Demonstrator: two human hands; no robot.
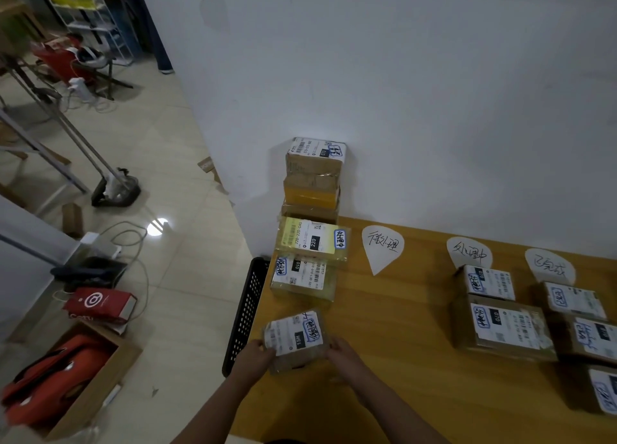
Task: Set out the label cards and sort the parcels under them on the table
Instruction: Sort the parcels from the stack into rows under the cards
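Observation:
A small cardboard parcel (295, 340) with a white shipping label sits tilted at the table's near left. My left hand (255, 355) grips its left side and my right hand (340, 353) grips its right side. Three white label cards lie along the back of the wooden table (384, 343): the left card (382, 248), the middle card (467, 251) and the right card (549, 265). Two parcels (500, 323) lie under the middle card. Three parcels (587, 336) lie under the right card. Nothing lies under the left card.
A stack of parcels (312, 176) stands against the wall at the table's far left, with two more parcels (307, 260) in front of it. A black perforated basket (247, 313) hangs off the table's left edge. Boxes, a red bag and cables lie on the floor at left.

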